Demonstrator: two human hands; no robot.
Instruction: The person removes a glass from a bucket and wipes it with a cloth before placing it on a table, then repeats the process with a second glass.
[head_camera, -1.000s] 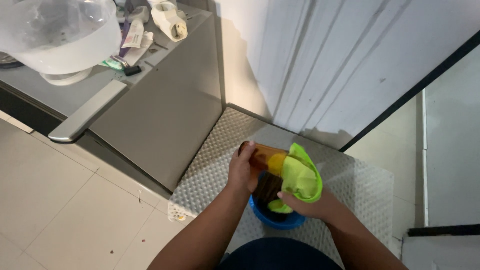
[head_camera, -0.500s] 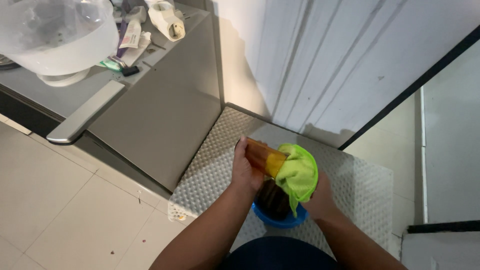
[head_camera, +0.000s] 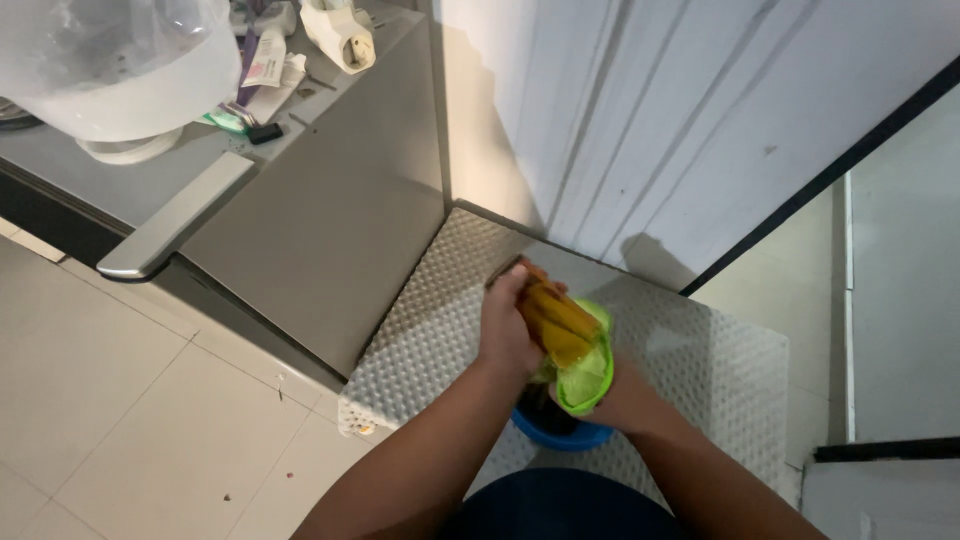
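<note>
Head view: left hand (head_camera: 507, 330) clamps orange bottle (head_camera: 556, 318), right hand (head_camera: 618, 392) presses green cloth (head_camera: 585, 372) on it, above blue bucket (head_camera: 560, 432) on floor mat (head_camera: 440, 320). Wiping step, likely; rotate bottle next.

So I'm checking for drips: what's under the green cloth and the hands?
A blue bowl sits on the grey dimpled mat beneath the green cloth. Its contents are hidden by the hands.
</note>
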